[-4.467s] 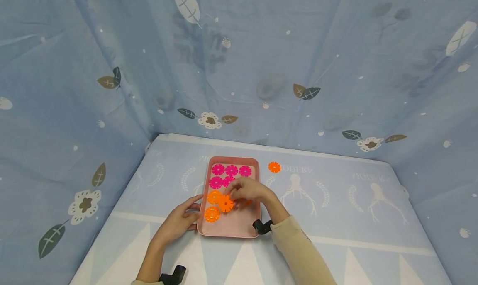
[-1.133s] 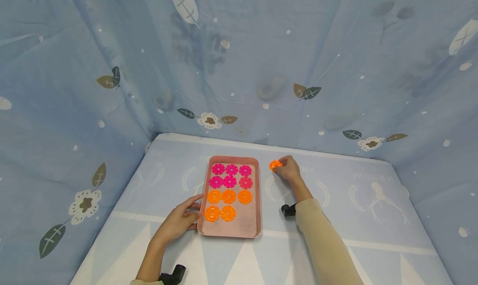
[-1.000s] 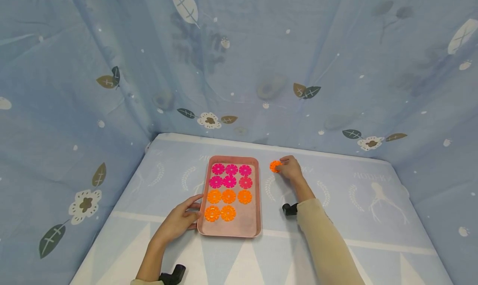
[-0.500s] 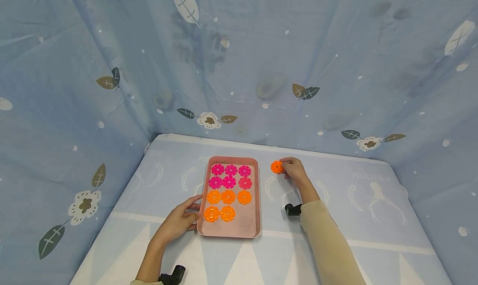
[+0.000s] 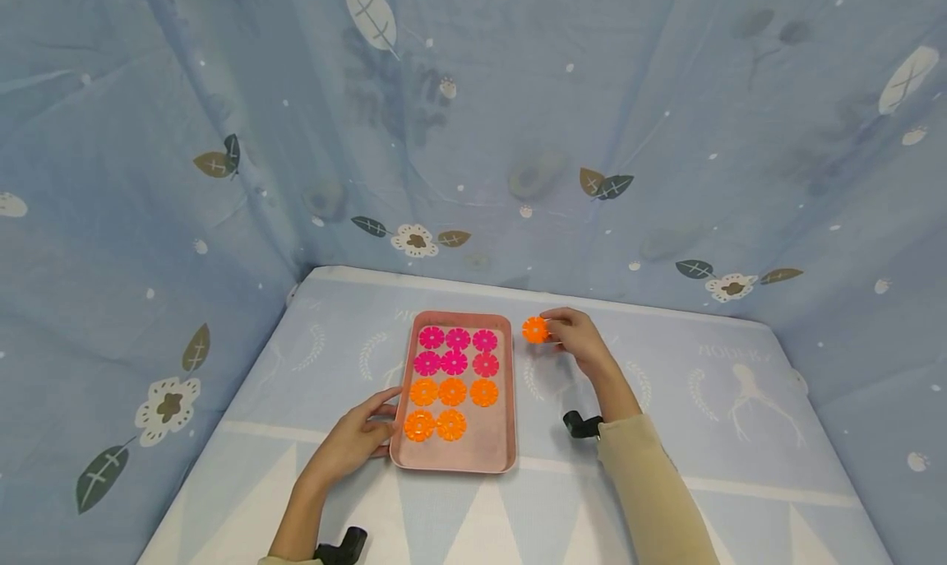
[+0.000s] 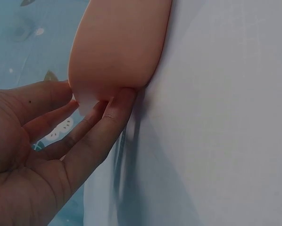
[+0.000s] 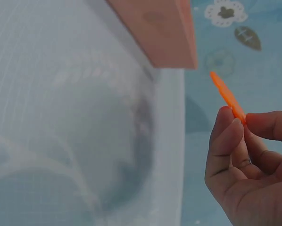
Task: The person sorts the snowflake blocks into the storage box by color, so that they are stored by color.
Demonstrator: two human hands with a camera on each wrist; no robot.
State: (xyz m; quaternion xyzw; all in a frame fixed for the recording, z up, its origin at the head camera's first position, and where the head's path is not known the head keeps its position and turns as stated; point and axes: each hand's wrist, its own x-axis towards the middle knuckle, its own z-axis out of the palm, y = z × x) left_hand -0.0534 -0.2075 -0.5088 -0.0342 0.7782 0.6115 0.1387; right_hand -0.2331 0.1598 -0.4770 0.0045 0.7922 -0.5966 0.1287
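Observation:
A pink rectangular tray (image 5: 488,458) lies on the cloth-covered table. Inside it are rows of notched plastic discs: magenta discs (image 5: 431,338) and a lighter pinkish-red one (image 5: 485,364) in the far rows, orange discs (image 5: 452,392) in the near rows. My left hand (image 5: 357,438) holds the tray's left side near its front corner; in the left wrist view, its digits touch the tray's upper and lower edges. Right of the tray, my right hand (image 5: 580,340) pinches another orange disc (image 7: 226,96) between thumb and fingertips, raised off the table and tilted.
Bare tray floor (image 5: 484,429) shows at the near right corner, beside the last two orange discs. A patterned pale blue cloth (image 5: 666,409) covers the table. Blue floral curtains (image 5: 473,137) stand behind and at both sides. A black camera mount (image 5: 582,424) sits on my right wrist.
My right hand has set orange discs in the tray, then reached to the lone disc on the table and picked it up. It now shifts slightly left. The left hand has stayed put.

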